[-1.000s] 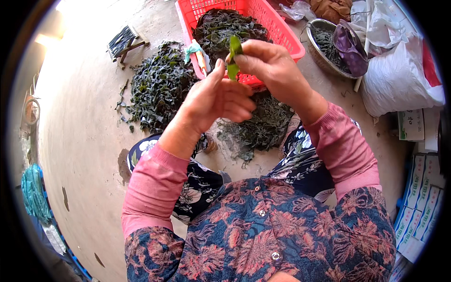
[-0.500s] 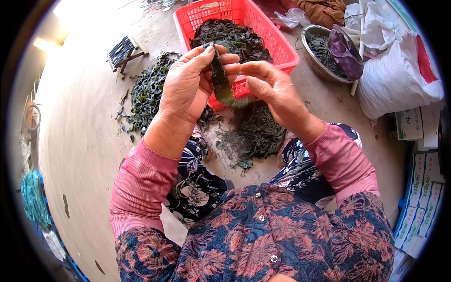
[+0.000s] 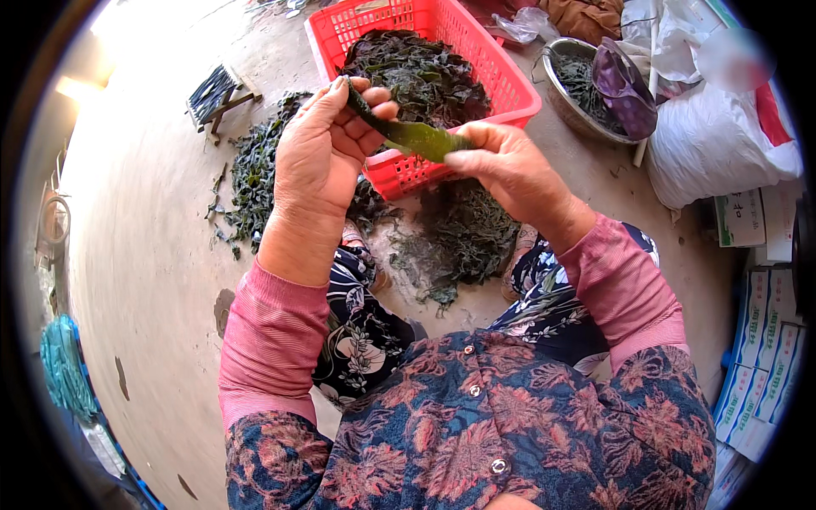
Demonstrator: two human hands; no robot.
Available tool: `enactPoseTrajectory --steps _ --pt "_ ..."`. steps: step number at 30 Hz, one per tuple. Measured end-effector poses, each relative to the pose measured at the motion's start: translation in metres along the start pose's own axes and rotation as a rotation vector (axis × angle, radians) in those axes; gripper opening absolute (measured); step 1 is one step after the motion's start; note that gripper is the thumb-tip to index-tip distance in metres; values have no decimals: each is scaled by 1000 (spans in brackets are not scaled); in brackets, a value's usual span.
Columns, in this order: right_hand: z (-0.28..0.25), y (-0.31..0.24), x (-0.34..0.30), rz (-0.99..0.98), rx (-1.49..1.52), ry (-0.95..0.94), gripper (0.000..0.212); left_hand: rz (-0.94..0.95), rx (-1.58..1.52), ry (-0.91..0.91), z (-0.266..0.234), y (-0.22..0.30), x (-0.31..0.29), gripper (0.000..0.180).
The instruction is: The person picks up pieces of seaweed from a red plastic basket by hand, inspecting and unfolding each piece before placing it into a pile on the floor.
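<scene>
Floor with bowl and red crate; left hand and right hand pinch seaweed.

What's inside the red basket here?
A heap of dark leafy strands lies inside the red basket. Whatever is beneath the heap is covered, and the left hand and green strip block part of the near-left side.

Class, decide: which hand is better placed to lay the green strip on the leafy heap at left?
Probably the left hand: it appears nearer the leafy heap and holds one end of the green strip. The right hand, pinching the other end, is farther across.
</scene>
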State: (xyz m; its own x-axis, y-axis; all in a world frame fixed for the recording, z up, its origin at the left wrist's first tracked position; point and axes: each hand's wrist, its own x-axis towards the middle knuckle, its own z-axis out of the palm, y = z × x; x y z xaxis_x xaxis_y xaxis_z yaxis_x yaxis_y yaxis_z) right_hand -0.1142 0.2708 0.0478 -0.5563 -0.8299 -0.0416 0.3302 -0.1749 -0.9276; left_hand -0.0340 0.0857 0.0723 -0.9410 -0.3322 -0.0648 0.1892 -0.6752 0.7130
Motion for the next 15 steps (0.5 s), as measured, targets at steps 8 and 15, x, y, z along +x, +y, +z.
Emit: enactPoseTrajectory --steps 8,15 --pt "7 -5 12 -298 -126 62 10 -278 524 -229 17 -2 -12 13" --pt "15 -9 10 -148 -193 28 17 -228 729 -328 18 -1 -20 14"
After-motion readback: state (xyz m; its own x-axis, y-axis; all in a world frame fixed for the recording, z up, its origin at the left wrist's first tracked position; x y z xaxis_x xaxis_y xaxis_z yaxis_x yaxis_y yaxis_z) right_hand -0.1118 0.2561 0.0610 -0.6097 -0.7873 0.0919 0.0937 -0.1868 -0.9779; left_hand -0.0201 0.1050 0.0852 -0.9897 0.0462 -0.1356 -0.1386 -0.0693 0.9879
